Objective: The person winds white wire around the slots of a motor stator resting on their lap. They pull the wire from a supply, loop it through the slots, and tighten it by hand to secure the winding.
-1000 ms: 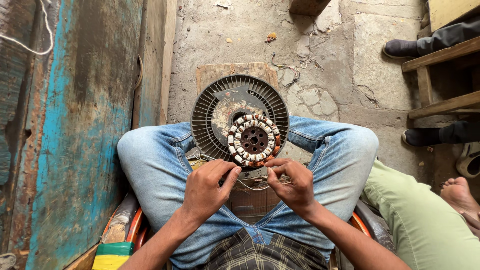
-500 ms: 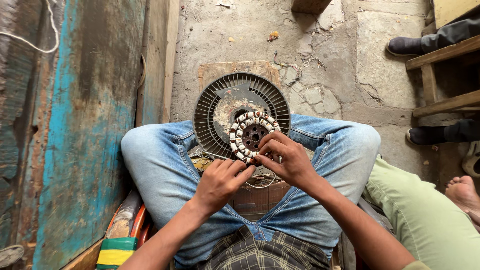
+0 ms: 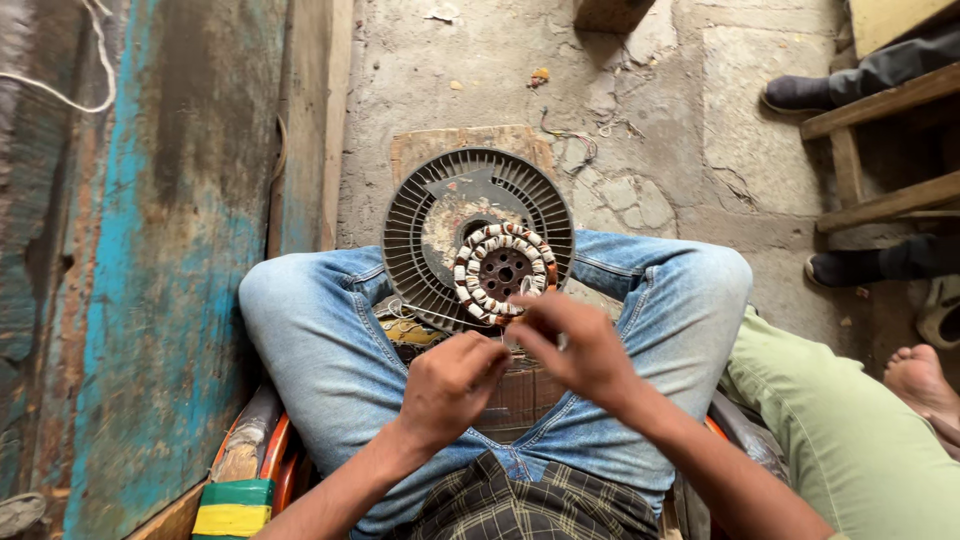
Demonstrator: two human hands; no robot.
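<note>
One wound coil ring (image 3: pixel 503 270) on one fan grille (image 3: pixel 440 225) being worked near two hands: left hand (image 3: pixel 452 385) pinched together, right hand (image 3: pixel 575 350) pinched; contents cannot be told.

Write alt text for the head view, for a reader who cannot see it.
A seated person in jeans works both hands, left hand and right hand, at a round wound motor stator resting on a slotted grey fan housing in their lap. Cracked concrete floor lies beyond.

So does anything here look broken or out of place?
The round grey vented housing looks worn, with rusty brown staining on its inner face. The wound stator ring lies off-centre on it, toward the right hand. Loose thin wire trails beside the left hand. Wire scraps lie on the cracked floor.
</note>
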